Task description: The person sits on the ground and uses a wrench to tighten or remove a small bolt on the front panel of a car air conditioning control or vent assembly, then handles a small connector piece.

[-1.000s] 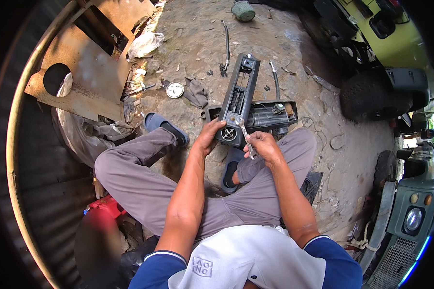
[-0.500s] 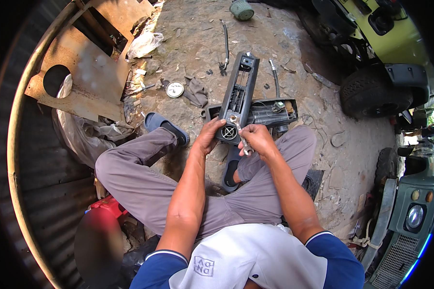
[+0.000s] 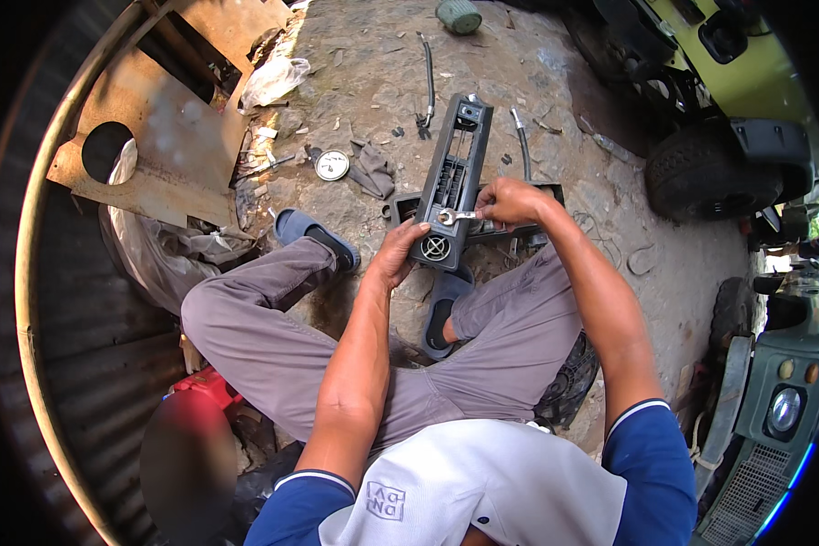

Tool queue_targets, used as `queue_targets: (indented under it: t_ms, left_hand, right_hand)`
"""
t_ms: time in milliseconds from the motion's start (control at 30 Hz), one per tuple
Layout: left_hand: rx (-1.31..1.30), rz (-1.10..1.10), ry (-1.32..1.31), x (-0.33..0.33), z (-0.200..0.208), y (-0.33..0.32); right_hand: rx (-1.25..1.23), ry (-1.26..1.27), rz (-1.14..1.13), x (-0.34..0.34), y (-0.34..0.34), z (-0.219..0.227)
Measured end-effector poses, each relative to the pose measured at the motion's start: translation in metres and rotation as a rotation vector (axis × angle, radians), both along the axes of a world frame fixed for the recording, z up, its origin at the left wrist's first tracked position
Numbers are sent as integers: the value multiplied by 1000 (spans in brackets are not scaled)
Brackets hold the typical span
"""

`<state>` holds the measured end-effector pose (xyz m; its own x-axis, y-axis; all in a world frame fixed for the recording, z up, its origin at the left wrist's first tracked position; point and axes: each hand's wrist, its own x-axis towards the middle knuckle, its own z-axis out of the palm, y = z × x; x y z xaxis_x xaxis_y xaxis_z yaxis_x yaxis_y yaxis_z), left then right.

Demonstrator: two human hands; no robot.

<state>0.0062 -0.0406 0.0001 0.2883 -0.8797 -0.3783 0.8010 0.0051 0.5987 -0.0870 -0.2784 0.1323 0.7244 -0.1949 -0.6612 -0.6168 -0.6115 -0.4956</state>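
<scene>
Your left hand (image 3: 395,257) grips the left edge of the long black housing (image 3: 456,168), thumb on its face close to the near end; the fingers underneath are hidden. Your right hand (image 3: 511,202) pinches the wrench (image 3: 465,216) by its handle, to the right of the housing. The head of the wrench sits at a round fitting just beyond the round grille (image 3: 436,247) on the housing's near end.

The long housing slants away from you and crosses over a second black housing (image 3: 548,192), whose ends show on either side; whether the two touch, you cannot tell. Your right hand and forearm stand in the way of much of that lower piece.

On the stony ground (image 3: 591,205), one black hose (image 3: 429,80) lies left of the long housing's far end and another hose (image 3: 523,146) lies to its right. A white-faced round object (image 3: 331,165) rests beside a grey cloth (image 3: 370,171), left of the housing. A green canister (image 3: 459,16) is near the ground's far edge. Along the left edge are a clear plastic bag (image 3: 277,82) and a rusty metal sheet (image 3: 168,164); at the right edge stands a big tyre (image 3: 705,177). Your blue slippers (image 3: 296,227) flank the near side.
</scene>
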Motion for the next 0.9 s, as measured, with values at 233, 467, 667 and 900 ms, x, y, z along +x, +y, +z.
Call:
queue_targets:
  t_ms: [233, 467, 667, 900]
  left_hand:
    - [3, -13, -14, 2, -3, -1]
    - [3, -3, -5, 1, 0, 0]
    - [13, 4, -3, -1, 2, -4]
    - [39, 33, 25, 2, -3, 2]
  right_hand:
    - [-261, -18, 465, 55, -15, 12]
    - [-319, -246, 300, 49, -15, 41]
    - [-254, -577, -349, -24, 49, -25]
    - [-410, -674, -272, -24, 108, -45]
